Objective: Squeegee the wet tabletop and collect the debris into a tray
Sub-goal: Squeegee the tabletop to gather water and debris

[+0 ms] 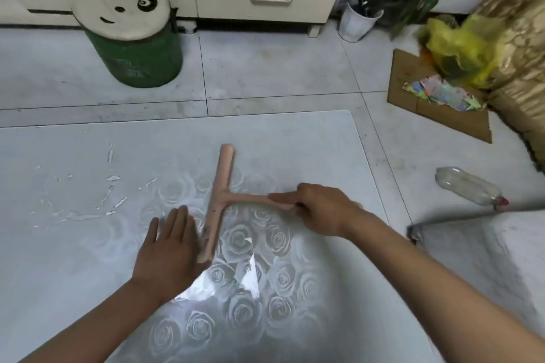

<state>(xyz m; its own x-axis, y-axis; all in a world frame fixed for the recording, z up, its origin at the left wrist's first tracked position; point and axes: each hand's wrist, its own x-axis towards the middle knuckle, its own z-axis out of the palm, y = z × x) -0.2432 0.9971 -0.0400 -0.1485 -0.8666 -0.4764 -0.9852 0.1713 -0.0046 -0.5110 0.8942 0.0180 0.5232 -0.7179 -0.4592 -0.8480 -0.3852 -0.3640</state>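
Working at a glass-topped table printed with roses. Gripping a pink squeegee by the end of its handle with the right hand, fingers wrapped round it, so that the blade lies crosswise to the arm and can be driven sideways toward the left. Keeping the blade down on the glass near the middle of the table, running from the far side to the near side. Laying the left hand flat just beside the near end of the blade, fingers straight and close together, touching it or almost touching it, hard to tell which; probably there to steady that end or press it against the glass. Seeing thin streaks and beads of water to the left of the blade, somewhat apart from it, hence likely the next stretch to be pushed. Judging the job as part done: wet on the left, drier-looking glass to the right of the blade. Finding no tray anywhere in view, so cannot say where the debris is meant to go. Spotting no clear debris on the glass either, only a few dark specks on the blade. Noticing, on the tiled floor beyond, a green bin with a panda lid, and to the right an empty plastic bottle lying on its side.
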